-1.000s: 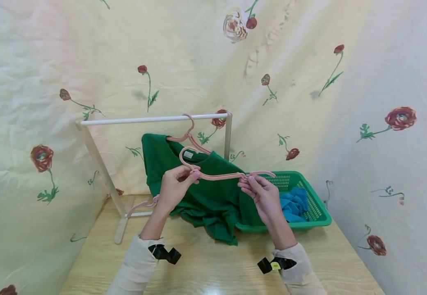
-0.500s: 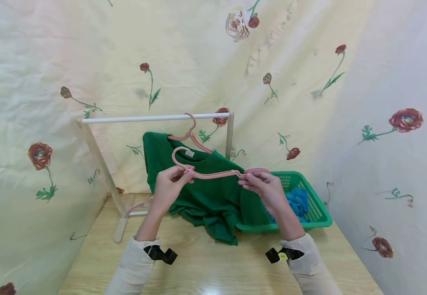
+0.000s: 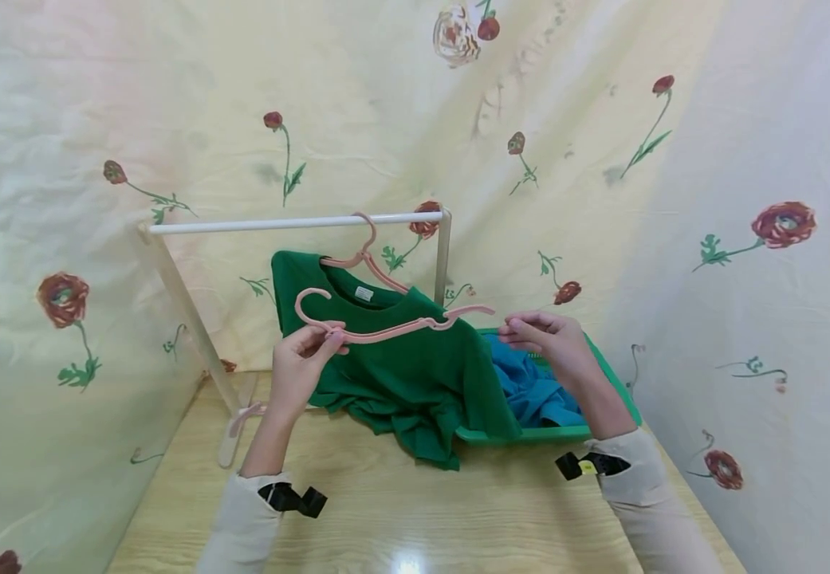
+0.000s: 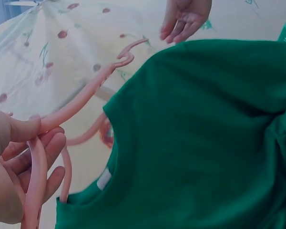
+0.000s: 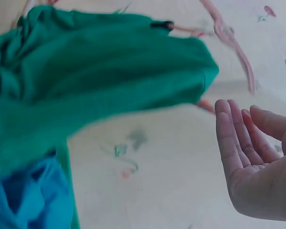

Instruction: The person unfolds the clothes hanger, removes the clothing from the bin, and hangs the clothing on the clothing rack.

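My left hand (image 3: 298, 368) pinches a pink clothes hanger (image 3: 389, 329) near the base of its hook, and the far arm of the hanger points right. In the left wrist view the thumb and fingers close round the hanger (image 4: 78, 106). My right hand (image 3: 561, 347) is apart from the hanger's tip, its fingers fairly straight and holding nothing, as the right wrist view shows the hand (image 5: 250, 167). Behind the hanger is a green T-shirt (image 3: 415, 375), its neck on another pink hanger (image 3: 366, 257) that hooks over the rack's white bar (image 3: 264, 224).
A green basket (image 3: 544, 434) with blue cloth (image 3: 529, 387) stands at right on the wooden table (image 3: 415, 510); the shirt's sleeve drapes over its side. Another pink hanger (image 3: 245, 414) lies by the rack's left foot (image 3: 231, 438). Flowered cloth (image 3: 601, 199) surrounds the table.
The right hand has let go of the hanger's far arm and moved right, over the basket. The left hand has carried the hanger left, its far end now tilted up.
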`<state>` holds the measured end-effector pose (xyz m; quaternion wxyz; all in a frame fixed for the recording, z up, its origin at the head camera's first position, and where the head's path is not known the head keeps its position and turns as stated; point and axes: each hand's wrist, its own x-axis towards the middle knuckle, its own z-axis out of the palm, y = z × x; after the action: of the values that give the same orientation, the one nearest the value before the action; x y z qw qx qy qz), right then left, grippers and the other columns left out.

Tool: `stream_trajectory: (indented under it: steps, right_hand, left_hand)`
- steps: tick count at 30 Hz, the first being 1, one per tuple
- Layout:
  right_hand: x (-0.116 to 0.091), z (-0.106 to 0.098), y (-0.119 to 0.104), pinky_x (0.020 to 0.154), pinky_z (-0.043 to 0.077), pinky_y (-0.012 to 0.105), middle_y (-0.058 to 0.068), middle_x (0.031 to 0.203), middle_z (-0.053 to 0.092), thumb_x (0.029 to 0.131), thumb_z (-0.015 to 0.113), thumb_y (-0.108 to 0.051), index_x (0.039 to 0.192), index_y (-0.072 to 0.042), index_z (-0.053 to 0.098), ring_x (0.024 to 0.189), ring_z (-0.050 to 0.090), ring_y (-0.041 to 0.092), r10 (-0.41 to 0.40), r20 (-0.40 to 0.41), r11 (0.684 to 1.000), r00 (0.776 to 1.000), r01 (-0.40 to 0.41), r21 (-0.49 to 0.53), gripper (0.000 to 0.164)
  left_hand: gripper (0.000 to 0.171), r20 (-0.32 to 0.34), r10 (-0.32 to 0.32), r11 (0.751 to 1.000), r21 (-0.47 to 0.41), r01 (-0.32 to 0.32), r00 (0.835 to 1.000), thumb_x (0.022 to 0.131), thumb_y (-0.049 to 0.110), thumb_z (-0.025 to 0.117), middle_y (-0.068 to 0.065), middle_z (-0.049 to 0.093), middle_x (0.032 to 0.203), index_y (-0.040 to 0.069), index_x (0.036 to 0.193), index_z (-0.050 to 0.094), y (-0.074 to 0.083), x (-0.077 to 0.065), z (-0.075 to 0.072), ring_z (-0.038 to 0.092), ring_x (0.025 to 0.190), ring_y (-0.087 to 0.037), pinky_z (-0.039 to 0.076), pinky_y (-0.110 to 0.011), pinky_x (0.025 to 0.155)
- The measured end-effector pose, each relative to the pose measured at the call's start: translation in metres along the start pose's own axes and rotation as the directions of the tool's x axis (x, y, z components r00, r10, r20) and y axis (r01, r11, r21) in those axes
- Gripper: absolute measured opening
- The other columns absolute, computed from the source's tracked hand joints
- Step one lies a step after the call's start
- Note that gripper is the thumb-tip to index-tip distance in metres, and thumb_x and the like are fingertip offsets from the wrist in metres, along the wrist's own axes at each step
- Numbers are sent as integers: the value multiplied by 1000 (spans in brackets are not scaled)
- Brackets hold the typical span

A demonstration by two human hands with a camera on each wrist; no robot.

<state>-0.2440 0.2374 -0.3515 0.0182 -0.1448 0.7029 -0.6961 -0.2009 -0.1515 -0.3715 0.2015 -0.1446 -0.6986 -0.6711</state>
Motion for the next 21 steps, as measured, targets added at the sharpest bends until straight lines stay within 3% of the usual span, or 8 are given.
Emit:
stream_trajectory:
  steps: [4, 7, 10, 14, 16, 21]
  right_hand:
    - [1, -21, 5, 89, 61, 25, -3, 98, 79, 101, 65, -22, 113, -4, 71, 93, 77, 14, -6, -8, 995, 1000, 5, -103, 23]
    - [-1, -34, 11, 88, 59, 20, -3, 99, 79, 101, 65, -26, 114, -3, 72, 93, 77, 12, 5, -13, 976, 1000, -7, -219, 26]
    - [-3, -44, 19, 86, 59, 18, 2, 103, 79, 102, 64, -28, 116, -3, 72, 93, 76, 9, 26, -10, 937, 1000, -28, -349, 30]
    - [-7, -58, 34, 82, 59, 20, 12, 109, 77, 101, 66, -27, 118, 0, 71, 93, 73, 8, 60, -3, 861, 998, -54, -505, 33]
    - [-7, -63, 42, 81, 58, 21, 17, 111, 75, 100, 67, -26, 117, 1, 72, 96, 73, 16, 72, 5, 813, 997, -56, -579, 32]
    - [-5, -81, 68, 78, 59, 25, 15, 103, 76, 98, 71, -21, 110, 0, 74, 93, 72, 23, 86, 69, 689, 994, -9, -725, 24]
  left_hand:
    - [21, -7, -3, 1000, -3, 3, 1000, 98, 10, 68, 12, 76, 100, -10, 104, 70, -11, -5, -11, 73, 79, -6, 61, -22, 85]
    - [22, -13, -20, 1000, 6, 20, 1000, 99, 9, 67, 13, 76, 101, -12, 105, 69, -18, -10, -20, 74, 80, -6, 61, -21, 84]
    - [25, -17, -49, 999, 16, 49, 999, 99, 11, 66, 8, 76, 103, -13, 107, 68, -23, -15, -28, 74, 80, -6, 60, -20, 84]
    - [25, -20, -66, 997, 36, 67, 998, 99, 12, 67, 7, 77, 101, -11, 107, 69, -26, -21, -37, 74, 80, -6, 60, -19, 83]
    - [23, -20, -61, 997, 40, 61, 998, 99, 11, 67, 10, 77, 99, -11, 105, 70, -27, -22, -40, 74, 80, -6, 60, -19, 82]
    - [21, -7, -54, 997, 50, 54, 999, 99, 10, 67, 12, 76, 100, -10, 104, 70, -30, -23, -47, 74, 80, -6, 60, -19, 83]
